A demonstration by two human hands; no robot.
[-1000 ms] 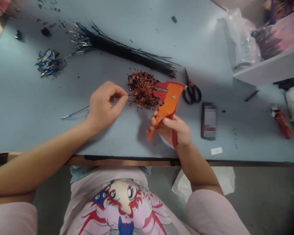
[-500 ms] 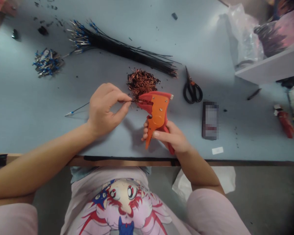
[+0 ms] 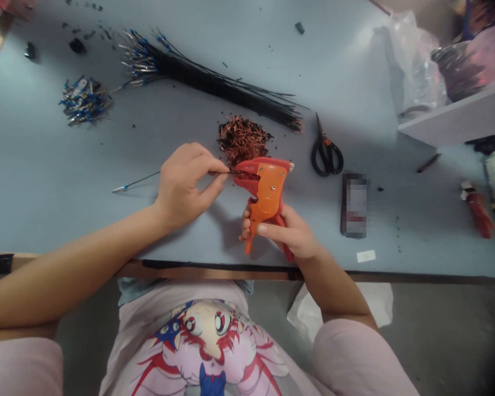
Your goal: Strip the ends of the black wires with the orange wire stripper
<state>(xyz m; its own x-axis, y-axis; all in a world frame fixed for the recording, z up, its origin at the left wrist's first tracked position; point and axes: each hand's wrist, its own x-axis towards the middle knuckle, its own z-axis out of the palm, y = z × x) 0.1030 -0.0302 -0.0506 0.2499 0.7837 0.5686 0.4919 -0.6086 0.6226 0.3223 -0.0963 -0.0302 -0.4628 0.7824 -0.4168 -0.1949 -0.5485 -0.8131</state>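
Between thumb and forefinger, my left hand pinches a thin black wire. A blue-and-silver terminal shows on the wire's far left end, while its other end reaches into the jaws of the wire stripper. That orange-and-red tool sits in my right hand, with the fingers wrapped round its handles. Just behind the jaws lies a heap of copper-coloured wire scraps. Whether the jaws bite on the wire I cannot tell.
A bundle of black wires with blue terminals lies behind the scraps. A pile of loose terminals is at the left. On the right are scissors, a blurred-out phone, red-handled pliers and a shelf edge.
My left hand has shifted slightly right with the wire, whose end now sits in the stripper's jaws. My right hand keeps its hold on the tool. The whole view has moved a little.
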